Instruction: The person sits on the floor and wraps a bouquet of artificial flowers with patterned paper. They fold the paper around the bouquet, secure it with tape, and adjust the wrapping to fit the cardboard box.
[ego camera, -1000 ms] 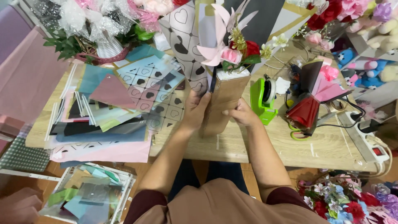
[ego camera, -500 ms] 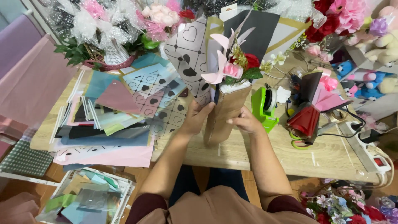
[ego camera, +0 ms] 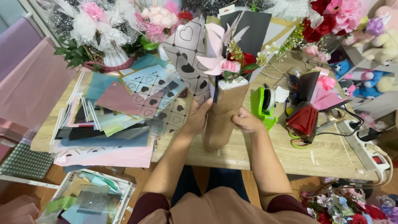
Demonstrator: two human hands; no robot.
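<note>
The person holds a small bouquet (ego camera: pixel 226 103) upright over the wooden table (ego camera: pixel 331 153), near its front edge and in the middle of the view. The bouquet is wrapped in brown paper, and pink and red flowers with pale pink paper stand out of its top. The left hand (ego camera: pixel 197 118) is on the left side of the brown wrap, with the fingers curled around it and the thumb against the front. The right hand (ego camera: pixel 246 121) grips the right side at about the same height, fingers closed on the paper. Both hands are clamped on the wrap from opposite sides. Just to the right of the bouquet stands a green tape dispenser (ego camera: pixel 263 103). Further right lies a dark and red folded bundle of paper (ego camera: pixel 304 114), and beside it a white power strip (ego camera: pixel 367 149) with black cables. To the left of the hands, a wide pile of wrapping sheets (ego camera: pixel 112 120) covers the table, some grey, some pink, some blue, and some with a black heart pattern. Behind the pile there is a white basket with green leaves (ego camera: pixel 112 56). Below the table edge, on the left, a tray with more sheets (ego camera: pixel 89 199) rests on the floor.
</note>
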